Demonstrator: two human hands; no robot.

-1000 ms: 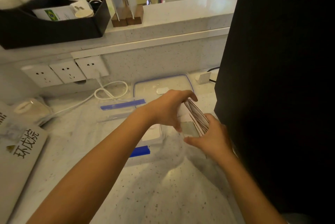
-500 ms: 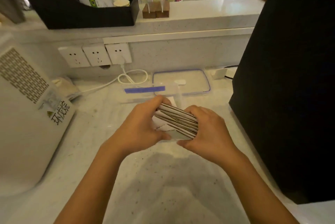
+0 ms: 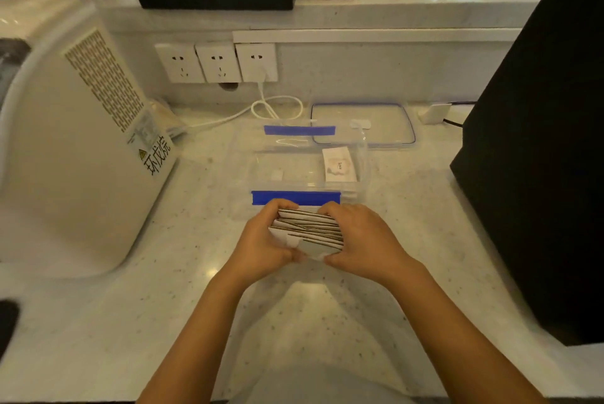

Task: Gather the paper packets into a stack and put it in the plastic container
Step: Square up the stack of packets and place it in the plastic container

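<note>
head view: both hands, left hand [image 3: 261,240] and right hand [image 3: 362,240], are clamped on the stack of paper packets [image 3: 309,230] above the surface [image 3: 163,305], just before the open plastic container [image 3: 294,171]; one packet [image 3: 339,164] lies inside

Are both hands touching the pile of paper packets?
Touching. The head view shows the left hand and the right hand pressed against opposite ends of the paper packets, fingers wrapped over the edges, in front of the plastic container.

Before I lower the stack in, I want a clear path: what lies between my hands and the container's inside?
In the head view, only the container's near wall with its blue clip lies there.
</note>
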